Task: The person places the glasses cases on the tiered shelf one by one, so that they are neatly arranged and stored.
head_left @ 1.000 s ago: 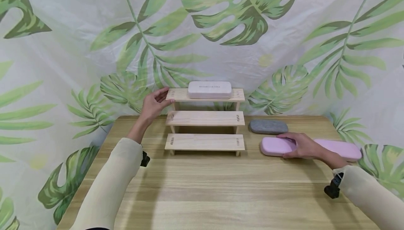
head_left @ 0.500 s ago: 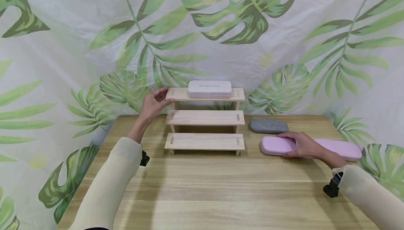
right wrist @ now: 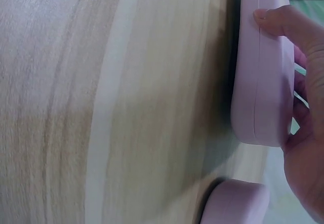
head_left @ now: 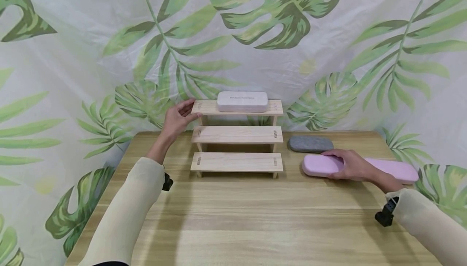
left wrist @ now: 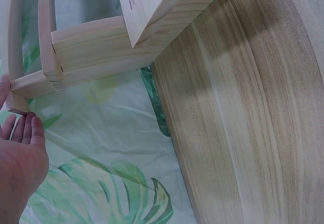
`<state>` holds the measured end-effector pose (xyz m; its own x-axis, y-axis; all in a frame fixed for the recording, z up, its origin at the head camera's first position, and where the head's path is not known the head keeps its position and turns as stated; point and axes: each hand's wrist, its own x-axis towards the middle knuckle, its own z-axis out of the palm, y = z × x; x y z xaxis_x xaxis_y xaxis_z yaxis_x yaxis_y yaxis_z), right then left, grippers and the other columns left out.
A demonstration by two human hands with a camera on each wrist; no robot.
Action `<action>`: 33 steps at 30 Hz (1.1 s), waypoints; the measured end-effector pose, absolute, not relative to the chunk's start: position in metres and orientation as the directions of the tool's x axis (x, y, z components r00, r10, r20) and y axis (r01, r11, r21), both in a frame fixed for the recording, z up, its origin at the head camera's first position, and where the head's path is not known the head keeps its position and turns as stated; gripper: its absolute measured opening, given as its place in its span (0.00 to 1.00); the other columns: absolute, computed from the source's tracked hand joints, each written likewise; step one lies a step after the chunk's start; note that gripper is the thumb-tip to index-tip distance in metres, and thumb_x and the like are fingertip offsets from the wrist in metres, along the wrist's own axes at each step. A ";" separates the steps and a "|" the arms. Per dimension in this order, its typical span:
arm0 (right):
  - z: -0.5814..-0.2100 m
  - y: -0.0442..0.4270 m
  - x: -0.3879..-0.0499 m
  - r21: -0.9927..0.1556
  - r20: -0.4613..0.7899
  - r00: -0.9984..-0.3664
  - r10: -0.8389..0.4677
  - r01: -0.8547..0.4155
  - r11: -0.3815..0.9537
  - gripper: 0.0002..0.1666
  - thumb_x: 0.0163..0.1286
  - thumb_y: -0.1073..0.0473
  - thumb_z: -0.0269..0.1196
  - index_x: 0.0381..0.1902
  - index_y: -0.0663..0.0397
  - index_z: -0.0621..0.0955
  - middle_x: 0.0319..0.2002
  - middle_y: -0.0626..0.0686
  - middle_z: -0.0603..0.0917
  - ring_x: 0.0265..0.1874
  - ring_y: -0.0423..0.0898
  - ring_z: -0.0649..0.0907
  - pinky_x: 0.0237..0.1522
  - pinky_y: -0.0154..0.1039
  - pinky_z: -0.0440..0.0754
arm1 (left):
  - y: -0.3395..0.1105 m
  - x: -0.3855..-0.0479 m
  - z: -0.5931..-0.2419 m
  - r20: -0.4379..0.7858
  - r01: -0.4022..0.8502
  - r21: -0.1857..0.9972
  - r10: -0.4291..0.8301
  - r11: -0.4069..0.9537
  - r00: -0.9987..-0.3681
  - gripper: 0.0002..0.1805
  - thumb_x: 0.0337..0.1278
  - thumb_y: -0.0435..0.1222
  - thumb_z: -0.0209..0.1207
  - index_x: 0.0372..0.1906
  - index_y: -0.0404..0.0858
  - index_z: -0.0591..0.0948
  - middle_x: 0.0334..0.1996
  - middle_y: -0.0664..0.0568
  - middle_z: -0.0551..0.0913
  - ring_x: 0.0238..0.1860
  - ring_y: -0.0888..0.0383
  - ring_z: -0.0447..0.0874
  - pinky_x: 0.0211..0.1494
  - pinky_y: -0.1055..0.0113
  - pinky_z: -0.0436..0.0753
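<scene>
A three-tier wooden shelf (head_left: 237,135) stands at the back of the table, a white case (head_left: 242,101) lying on its top tier. My left hand (head_left: 176,121) holds the left end of that top tier between thumb and fingers; the left wrist view shows the fingers (left wrist: 30,127) at the board's end. On the right, my right hand (head_left: 352,166) grips a pink case (head_left: 318,165), thumb on the near side and fingers over the far side. In the right wrist view the pink case (right wrist: 263,82) is close to the wooden surface, its thumb side facing the camera.
A grey case (head_left: 310,144) lies behind the gripped pink case, right of the shelf. A second pink case (head_left: 395,169) lies further right, partly under my right wrist. A leaf-patterned cloth (head_left: 255,67) hangs behind the table (head_left: 233,217).
The pink case in my right hand sits slightly further back, nearer the grey case. My left hand keeps its hold on the shelf.
</scene>
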<state>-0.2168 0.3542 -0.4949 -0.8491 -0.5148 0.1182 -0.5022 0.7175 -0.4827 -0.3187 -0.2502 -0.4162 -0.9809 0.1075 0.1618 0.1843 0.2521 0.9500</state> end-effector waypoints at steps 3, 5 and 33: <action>-0.489 0.354 -0.217 -0.480 0.122 -0.849 -0.514 -0.504 0.718 0.43 0.49 0.48 0.86 0.63 0.54 0.85 0.54 0.57 0.89 0.49 0.50 0.85 0.46 0.39 0.82 | -0.250 -0.318 -0.416 0.161 0.182 0.954 0.106 0.237 -0.981 0.36 0.68 0.36 0.71 0.78 0.37 0.72 0.75 0.41 0.73 0.76 0.48 0.72 0.71 0.71 0.79; -0.486 0.354 -0.217 -0.477 0.121 -0.848 -0.516 -0.505 0.719 0.43 0.49 0.48 0.87 0.63 0.54 0.86 0.55 0.57 0.89 0.49 0.50 0.85 0.46 0.39 0.82 | -0.250 -0.318 -0.416 0.158 0.178 0.958 0.103 0.226 -0.982 0.36 0.68 0.35 0.71 0.78 0.37 0.72 0.76 0.41 0.73 0.76 0.49 0.72 0.71 0.71 0.79; -0.451 0.345 -0.214 -0.416 0.243 -0.795 -0.556 -0.603 0.680 0.43 0.44 0.53 0.87 0.60 0.59 0.86 0.51 0.56 0.90 0.43 0.42 0.83 0.39 0.34 0.80 | -0.249 -0.318 -0.419 0.160 0.178 0.959 0.097 0.219 -0.982 0.36 0.69 0.35 0.70 0.78 0.37 0.71 0.76 0.42 0.73 0.76 0.49 0.72 0.69 0.72 0.80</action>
